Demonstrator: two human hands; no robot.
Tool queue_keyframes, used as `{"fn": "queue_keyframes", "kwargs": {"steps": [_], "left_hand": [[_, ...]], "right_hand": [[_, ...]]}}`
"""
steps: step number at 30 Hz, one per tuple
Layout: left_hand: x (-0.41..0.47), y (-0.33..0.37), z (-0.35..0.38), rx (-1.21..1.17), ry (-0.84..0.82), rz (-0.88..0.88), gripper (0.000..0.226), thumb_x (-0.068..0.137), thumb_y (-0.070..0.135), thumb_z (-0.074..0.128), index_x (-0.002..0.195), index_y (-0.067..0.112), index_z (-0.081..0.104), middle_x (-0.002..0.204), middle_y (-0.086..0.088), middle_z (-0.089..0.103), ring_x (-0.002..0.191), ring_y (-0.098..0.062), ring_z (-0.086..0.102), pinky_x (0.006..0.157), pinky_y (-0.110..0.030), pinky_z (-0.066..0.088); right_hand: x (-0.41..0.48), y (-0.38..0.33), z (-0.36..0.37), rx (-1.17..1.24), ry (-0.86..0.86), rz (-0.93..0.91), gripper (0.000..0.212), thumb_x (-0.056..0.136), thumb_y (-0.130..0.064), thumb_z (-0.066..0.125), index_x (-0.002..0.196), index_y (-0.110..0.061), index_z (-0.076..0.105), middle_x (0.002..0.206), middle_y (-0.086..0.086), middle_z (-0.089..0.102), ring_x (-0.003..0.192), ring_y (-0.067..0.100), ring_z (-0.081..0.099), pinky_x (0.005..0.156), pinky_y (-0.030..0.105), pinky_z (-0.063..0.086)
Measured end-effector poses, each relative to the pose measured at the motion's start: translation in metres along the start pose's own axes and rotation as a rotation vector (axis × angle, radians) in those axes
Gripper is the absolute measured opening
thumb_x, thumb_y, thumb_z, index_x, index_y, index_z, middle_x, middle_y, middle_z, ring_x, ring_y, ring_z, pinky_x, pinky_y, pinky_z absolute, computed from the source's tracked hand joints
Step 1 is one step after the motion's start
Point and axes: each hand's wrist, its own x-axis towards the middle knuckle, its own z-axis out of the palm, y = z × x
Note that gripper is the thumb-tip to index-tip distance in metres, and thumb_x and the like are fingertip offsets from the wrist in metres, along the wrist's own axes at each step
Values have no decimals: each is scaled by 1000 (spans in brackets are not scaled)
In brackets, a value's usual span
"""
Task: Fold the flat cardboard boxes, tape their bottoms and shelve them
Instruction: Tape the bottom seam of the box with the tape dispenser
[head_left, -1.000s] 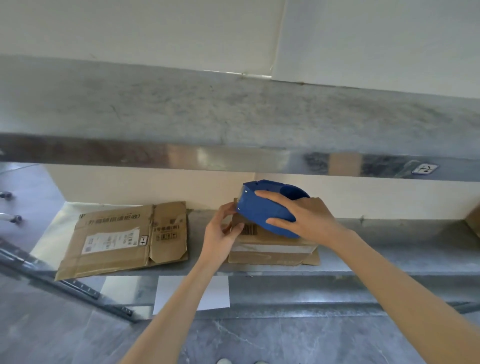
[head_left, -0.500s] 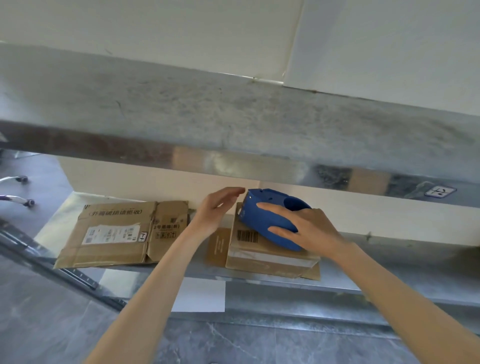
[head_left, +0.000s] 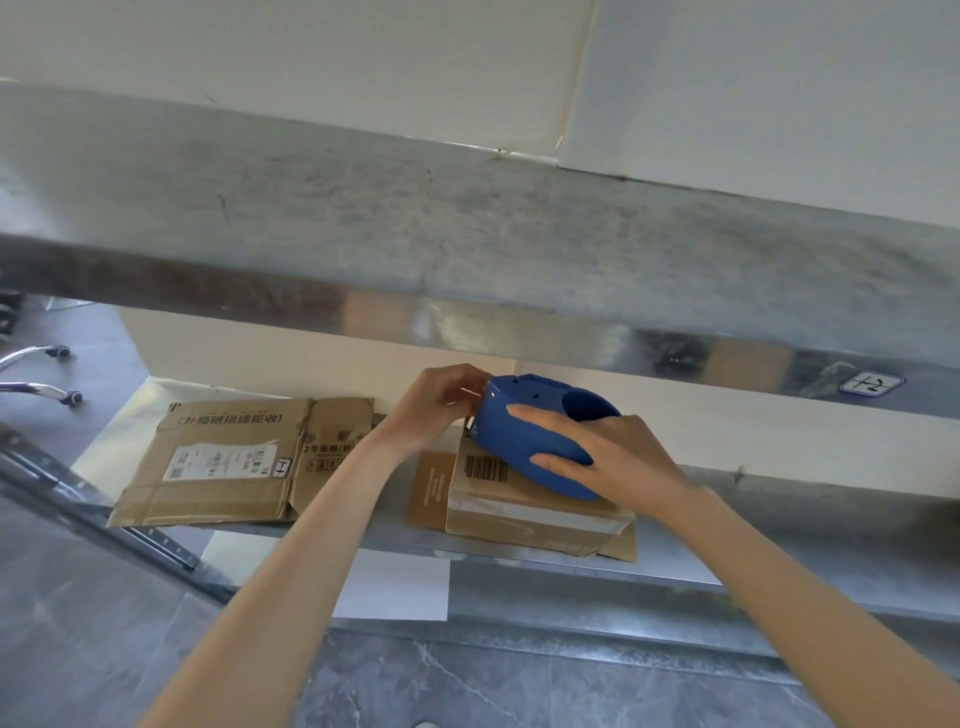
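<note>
While the tape end (head_left: 469, 393) is being drawn from the blue tape dispenser (head_left: 524, 431), we judge the step in hand to be freeing a length of tape for the bottom of the folded box (head_left: 519, 514). That box lies on the lower shelf (head_left: 779, 519), directly under the right hand (head_left: 618, 457) and the dispenser it carries.

Recommendations for the step:
- Draw the tape straight out from the toothed mouth, away from the right hand, so that it does not twist or stick to itself
- Hold the dispenser steady on the box top, since a slip would drag the box along the shelf
- Lay the tape along the seam, press it flat, then tear against the teeth

Pose of the hands:
- The left hand (head_left: 441, 402) is raised at the dispenser's front, just beside the teeth. Its fingers are bunched together and appear to pinch the tape end; the tape itself is thin and hard to make out
- The right hand clasps the dispenser from the side nearest the person, fingers spread over the blue body, thumb hidden behind it. The dispenser is tilted, its rear low on the box
- Both forearms reach up and forward, converging under the upper shelf (head_left: 467, 234)

We note a flat cardboard box (head_left: 218, 462), not yet folded, on the same shelf, to the outer side of the left hand and apart from it
</note>
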Motion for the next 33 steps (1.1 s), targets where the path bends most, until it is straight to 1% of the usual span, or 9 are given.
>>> {"fn": "queue_keyframes", "kwargs": {"steps": [3, 7, 12, 17, 19, 22, 26, 30, 33], "left_hand": [[-1, 1, 2, -17, 86, -14, 40, 84, -24, 55, 105, 6, 70, 96, -12, 73, 82, -8, 70, 73, -20, 55], [-5, 3, 7, -74, 174, -77, 41, 84, -22, 57, 103, 13, 68, 84, -15, 75, 80, -32, 71, 72, -36, 59], [-14, 10, 11, -141, 231, -130, 45, 84, -23, 57, 114, 10, 63, 74, -6, 75, 72, -18, 71, 69, -23, 57], [-25, 5, -7, -182, 330, -136, 39, 82, -14, 69, 112, 10, 60, 76, -7, 76, 79, -18, 74, 82, -30, 57], [-31, 3, -14, -196, 340, -140, 37, 81, -12, 70, 110, 9, 60, 79, -9, 76, 82, -20, 74, 83, -31, 57], [-38, 5, -8, -170, 306, -96, 35, 83, -15, 67, 105, 12, 62, 83, -9, 75, 81, -18, 71, 79, -28, 57], [-44, 2, 10, -19, 276, -45, 44, 77, -11, 74, 107, 18, 62, 91, -2, 69, 86, -8, 65, 77, -16, 50], [-47, -4, 24, 69, 338, -27, 53, 74, -17, 71, 111, 19, 61, 94, -1, 64, 88, -3, 61, 73, -11, 50], [-47, -7, 30, 75, 358, -45, 54, 78, -18, 64, 111, 24, 59, 94, 2, 62, 90, -2, 59, 75, -15, 53]], "right_hand": [[0, -3, -7, -3, -17, -21, 54, 97, -63, 32, 126, -80, -11, 67, -3, 60, 54, 11, 51, 65, 22, 45], [0, -4, -12, 20, -43, -30, 55, 97, -63, 35, 126, -82, -7, 67, -1, 59, 55, 14, 53, 63, 22, 43], [-6, -3, -23, 69, -74, -59, 54, 97, -60, 42, 132, -79, 5, 64, 0, 55, 52, 15, 46, 57, 19, 38], [-16, 4, -34, 73, -80, -43, 55, 96, -59, 45, 131, -81, 8, 60, -4, 53, 53, 15, 47, 54, 21, 35], [-21, 6, -37, 68, -89, -46, 55, 96, -59, 46, 127, -83, 8, 58, -11, 52, 55, 10, 49, 54, 20, 34], [-25, 6, -42, 48, -107, -37, 52, 96, -57, 46, 127, -81, 11, 69, -38, 51, 63, -4, 50, 58, 18, 36], [-28, 7, -46, 57, -106, 3, 53, 95, -58, 48, 122, -83, 10, 54, -15, 47, 65, -8, 51, 60, 14, 36], [-30, 6, -49, 106, -142, 34, 52, 95, -59, 47, 124, -84, 14, 56, -3, 50, 54, 11, 49, 57, 20, 37], [-28, 7, -51, 161, -169, 55, 49, 94, -58, 51, 127, -80, 23, 56, 4, 51, 49, 13, 41, 52, 22, 31]]}}
